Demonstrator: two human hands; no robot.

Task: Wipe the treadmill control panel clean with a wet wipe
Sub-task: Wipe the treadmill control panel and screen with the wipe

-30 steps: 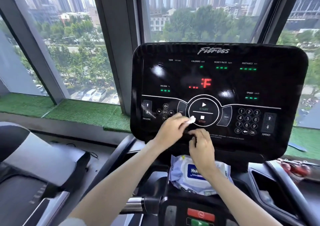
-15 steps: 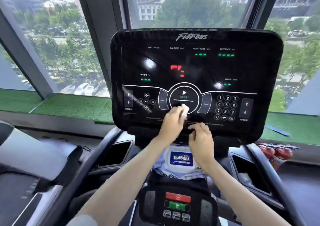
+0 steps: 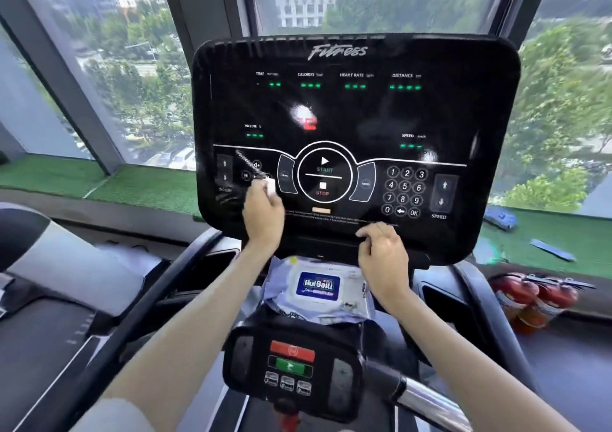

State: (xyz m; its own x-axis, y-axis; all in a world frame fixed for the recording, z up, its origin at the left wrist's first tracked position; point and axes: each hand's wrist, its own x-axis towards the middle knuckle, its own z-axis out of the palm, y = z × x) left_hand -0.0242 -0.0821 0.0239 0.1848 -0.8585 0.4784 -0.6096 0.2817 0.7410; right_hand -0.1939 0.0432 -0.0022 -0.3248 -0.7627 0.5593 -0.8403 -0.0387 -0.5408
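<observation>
The black glossy treadmill control panel (image 3: 357,117) fills the middle of the view, with lit green readouts, a round START/STOP dial and a number pad. My left hand (image 3: 263,213) pinches a small folded white wet wipe (image 3: 269,186) and presses it on the panel's lower left, over the media buttons beside the INCLINE arrows. My right hand (image 3: 381,253) rests with curled fingers on the panel's bottom edge, right of centre. A pack of wet wipes (image 3: 318,287) with a blue label lies on the ledge under the panel, between my arms.
A small handlebar console (image 3: 291,365) with a red and a green button sits low in the middle. Red fire extinguishers (image 3: 536,296) lie at the right by the green turf sill. Another treadmill (image 3: 49,299) stands to the left. Windows are behind the panel.
My left hand has slid the wipe leftward from the STOP button area to the media buttons near INCLINE. My right hand has stayed on the panel's bottom edge. The camera has moved closer.
</observation>
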